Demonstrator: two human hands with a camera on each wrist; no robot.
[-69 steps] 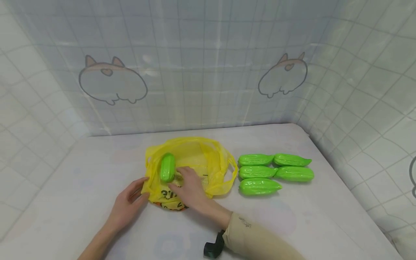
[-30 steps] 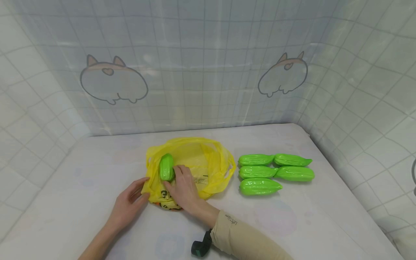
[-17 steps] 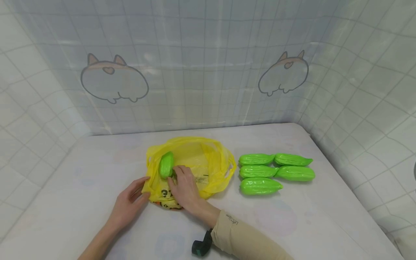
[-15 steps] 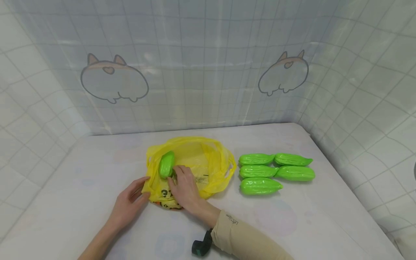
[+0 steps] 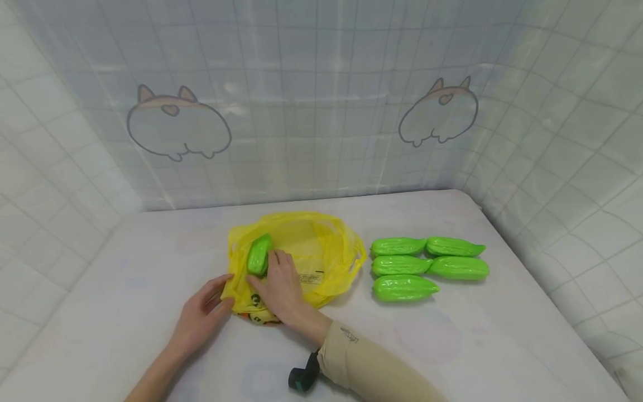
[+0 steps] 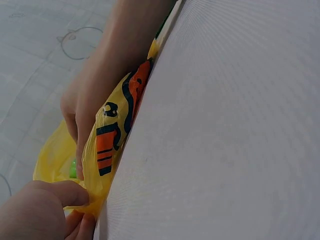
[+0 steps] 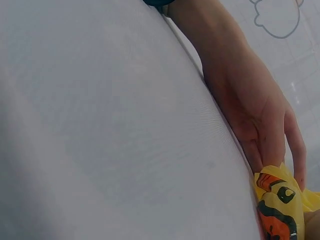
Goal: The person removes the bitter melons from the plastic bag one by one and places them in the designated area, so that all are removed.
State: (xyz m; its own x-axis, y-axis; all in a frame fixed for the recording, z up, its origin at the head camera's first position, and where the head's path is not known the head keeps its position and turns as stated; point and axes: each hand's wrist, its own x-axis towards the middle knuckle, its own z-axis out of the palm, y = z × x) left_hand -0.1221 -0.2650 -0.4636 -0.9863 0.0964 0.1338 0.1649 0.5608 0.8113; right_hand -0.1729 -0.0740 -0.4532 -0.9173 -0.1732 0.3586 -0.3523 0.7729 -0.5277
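A yellow plastic bag [image 5: 346,262] lies with its mouth spread wide on the table, dark and orange print at its near side. Inside it, against the left wall, rests a glossy green bitter melon [image 5: 259,254], slightly slanted. My right hand [image 5: 282,285] reaches in and holds the melon's near end, thumb at its near left and fingers along its right side. My left hand [image 5: 199,311] pinches the bag's left rim; the left wrist view shows the thumb [image 6: 75,194] pressing the yellow film. In the right wrist view, the bag [image 7: 280,207] hides the right fingertips.
Several more green bitter melons [image 5: 403,266] lie grouped on the white table [image 5: 452,335], right of the bag. A black wrist-worn device [image 5: 303,377] hangs beneath my right sleeve [image 5: 372,363]. A tile-patterned curtain [image 5: 311,111] stands behind the table.
My right hand has shifted left inside the bag, its thumb now past the melon's near end. The melon's far end has swung slightly right. My left hand keeps its hold on the rim.
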